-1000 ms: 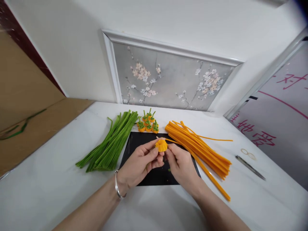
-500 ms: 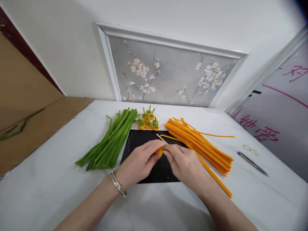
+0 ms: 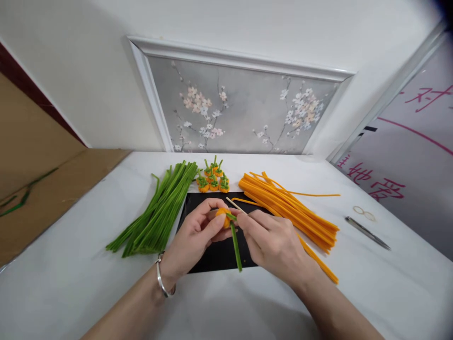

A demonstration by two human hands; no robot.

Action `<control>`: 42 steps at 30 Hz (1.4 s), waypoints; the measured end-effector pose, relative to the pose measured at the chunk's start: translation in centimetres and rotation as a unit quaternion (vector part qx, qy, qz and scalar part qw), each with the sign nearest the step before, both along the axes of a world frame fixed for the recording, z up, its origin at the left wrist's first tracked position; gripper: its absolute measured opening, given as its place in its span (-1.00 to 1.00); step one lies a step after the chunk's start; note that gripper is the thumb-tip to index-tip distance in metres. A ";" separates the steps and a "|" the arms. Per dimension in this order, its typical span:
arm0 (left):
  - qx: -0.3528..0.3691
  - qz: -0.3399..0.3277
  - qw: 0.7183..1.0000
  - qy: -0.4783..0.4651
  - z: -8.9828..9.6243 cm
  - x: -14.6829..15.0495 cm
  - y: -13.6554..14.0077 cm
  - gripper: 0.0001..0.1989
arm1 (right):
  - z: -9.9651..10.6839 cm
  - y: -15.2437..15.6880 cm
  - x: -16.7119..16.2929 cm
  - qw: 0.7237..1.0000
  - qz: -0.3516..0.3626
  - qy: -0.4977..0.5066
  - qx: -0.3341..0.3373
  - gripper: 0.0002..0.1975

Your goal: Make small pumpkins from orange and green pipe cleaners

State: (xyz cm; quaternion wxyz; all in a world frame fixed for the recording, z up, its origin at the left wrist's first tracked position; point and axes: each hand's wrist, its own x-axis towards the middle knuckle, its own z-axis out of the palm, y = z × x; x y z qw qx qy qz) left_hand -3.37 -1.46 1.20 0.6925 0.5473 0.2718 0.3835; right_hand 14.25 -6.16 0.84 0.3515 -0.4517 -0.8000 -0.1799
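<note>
My left hand (image 3: 201,226) is closed around a small orange pipe-cleaner pumpkin (image 3: 222,220), thumb and fingers at its sides. A green pipe cleaner (image 3: 236,250) comes out of the pumpkin's top, its long tail hanging toward me. The fingertips of my right hand (image 3: 271,233) pinch the green pipe cleaner close to the pumpkin. A thin pale stick (image 3: 234,204) shows just beyond my right fingers; its near end is hidden, and I cannot tell whether it is held. Both hands are over a black mat (image 3: 219,262).
Green pipe cleaners (image 3: 161,212) lie in a bundle at left, orange pipe cleaners (image 3: 293,210) at right. Several finished small pumpkins (image 3: 213,184) stand behind the mat. Tweezers (image 3: 368,233) and two thin rings (image 3: 364,213) lie far right. Cardboard (image 3: 71,189) borders the left side.
My left hand has turned and opened up the view of the pumpkin, which has moved slightly left. The green tail now hangs down in view. The whole view has shifted a little.
</note>
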 end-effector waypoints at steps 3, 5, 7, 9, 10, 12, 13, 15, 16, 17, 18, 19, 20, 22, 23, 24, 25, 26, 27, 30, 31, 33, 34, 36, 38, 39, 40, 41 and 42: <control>-0.059 0.004 0.997 -0.055 -0.1 0.2 0.0 -0.92 | 0.2 0.0 0.2 1.000 0.005 -0.019 0.018 -0.80; -0.102 0.003 0.991 -0.082 -0.1 0.4 0.0 -0.92 | 0.2 0.1 0.3 0.999 0.015 -0.025 0.024 -0.79; -0.138 0.001 0.986 -0.090 -0.1 0.6 0.1 -0.91 | 0.1 0.3 0.3 0.999 0.025 -0.028 0.015 -0.77; -0.147 0.010 0.986 -0.075 -0.1 0.8 0.1 -0.96 | -0.2 0.6 0.4 0.999 0.033 -0.033 -0.017 -0.76; -0.140 0.020 0.988 -0.066 -0.1 0.8 0.2 -0.99 | -0.4 0.8 0.4 0.998 0.037 -0.034 -0.039 -0.76; -0.116 0.048 0.991 -0.048 -0.2 0.9 0.3 -0.89 | -0.6 1.0 0.7 0.995 0.044 -0.019 -0.087 -0.77; -0.108 0.062 0.991 -0.042 -0.3 0.9 0.3 -0.86 | -0.8 1.2 0.9 0.993 0.047 0.001 -0.108 -0.77; -0.104 0.091 0.990 -0.039 -0.4 0.8 0.5 -0.88 | -1.0 1.3 1.5 0.987 0.042 0.057 -0.144 -0.79; -0.105 0.103 0.988 -0.038 -0.4 0.7 0.6 -0.90 | -1.1 1.3 1.9 0.983 0.033 0.083 -0.158 -0.80; -0.104 0.111 0.988 -0.036 -0.4 0.6 0.7 -0.92 | -1.1 1.3 2.2 0.981 0.024 0.099 -0.168 -0.81; -0.100 0.116 0.988 -0.033 -0.5 0.5 0.8 -0.94 | -1.2 1.3 2.5 0.980 0.015 0.107 -0.170 -0.82; -0.093 0.115 0.989 -0.027 -0.5 0.4 0.8 -0.95 | -1.1 1.3 2.8 0.980 0.007 0.109 -0.166 -0.82; -0.086 0.110 0.990 -0.021 -0.5 0.3 0.8 -0.95 | -1.1 1.3 3.0 0.982 0.001 0.106 -0.155 -0.82; -0.080 0.093 0.992 -0.008 -0.6 0.3 0.7 -0.94 | -0.9 1.2 3.3 0.987 -0.011 0.106 -0.119 -0.82; -0.084 0.084 0.993 -0.005 -0.5 0.3 0.6 -0.92 | -0.8 1.2 3.4 0.988 -0.013 0.112 -0.101 -0.82; -0.092 0.076 0.993 -0.003 -0.5 0.3 0.6 -0.90 | -0.7 1.3 3.5 0.988 -0.013 0.124 -0.087 -0.83; -0.103 0.068 0.992 -0.005 -0.5 0.3 0.5 -0.88 | -0.6 1.4 3.6 0.986 -0.011 0.146 -0.075 -0.84; -0.113 0.062 0.992 -0.011 -0.4 0.3 0.5 -0.85 | -0.6 1.6 3.7 0.982 -0.006 0.174 -0.070 -0.82; -0.121 0.056 0.991 -0.019 -0.3 0.3 0.5 -0.83 | -0.6 1.8 3.7 0.976 -0.003 0.206 -0.072 -0.78; -0.133 0.046 0.989 -0.041 0.0 0.1 0.5 -0.80 | -1.3 2.5 3.6 0.948 -0.017 0.301 -0.101 -0.60; -0.134 0.047 0.989 -0.046 0.1 0.1 0.5 -0.80 | -1.6 2.6 3.3 0.942 -0.025 0.315 -0.115 -0.56; -0.126 0.055 0.989 -0.055 0.1 0.1 0.4 -0.83 | -2.0 2.6 2.6 0.944 -0.013 0.292 -0.154 -0.49; -0.117 0.060 0.989 -0.061 0.1 0.2 0.3 -0.84 | -2.0 2.4 2.1 0.949 0.016 0.268 -0.167 -0.47; -0.100 0.069 0.990 -0.075 0.0 0.4 0.1 -0.87 | -1.9 1.9 1.2 0.953 0.082 0.231 -0.178 -0.47; -0.094 0.071 0.989 -0.092 -0.1 0.7 -0.1 -0.90 | -1.6 1.4 0.5 0.955 0.124 0.222 -0.154 -0.55; -0.097 0.072 0.988 -0.097 -0.1 0.8 -0.2 -0.90 | -1.5 1.3 0.2 0.956 0.139 0.218 -0.141 -0.61; -0.102 0.070 0.987 -0.098 0.0 1.0 -0.3 -0.89 | -1.5 1.2 0.1 0.957 0.152 0.210 -0.127 -0.65; -0.109 0.069 0.987 -0.096 0.0 1.1 -0.4 -0.88 | -1.5 1.2 0.1 0.961 0.161 0.196 -0.112 -0.67; -0.116 0.068 0.987 -0.091 0.0 1.2 -0.5 -0.86 | -1.5 1.2 0.1 0.965 0.166 0.177 -0.095 -0.69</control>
